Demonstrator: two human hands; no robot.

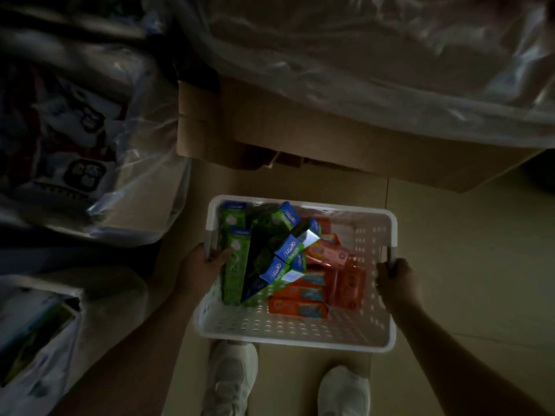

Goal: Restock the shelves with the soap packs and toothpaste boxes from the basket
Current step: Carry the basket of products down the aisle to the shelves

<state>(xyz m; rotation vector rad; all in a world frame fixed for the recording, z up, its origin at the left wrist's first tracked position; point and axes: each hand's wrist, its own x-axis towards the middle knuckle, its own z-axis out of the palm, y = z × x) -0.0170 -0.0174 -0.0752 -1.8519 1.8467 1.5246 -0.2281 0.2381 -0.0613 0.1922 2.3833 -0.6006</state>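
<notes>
A white perforated plastic basket [300, 328] hangs in front of me above the floor. My left hand [200, 267] grips its left handle and my right hand [395, 280] grips its right handle. Inside, several green and blue toothpaste boxes [270, 253] lie piled on the left side. Several orange and pink soap packs [324, 283] are stacked on the right side. No shelf shows in this dim view.
A cardboard box [300, 136] under a clear plastic sheet [360, 55] stands just ahead. Plastic bags of goods [78, 157] crowd the left, with another bag [33, 334] at the lower left. My white shoes [231, 376] stand on the tiled floor [465, 265].
</notes>
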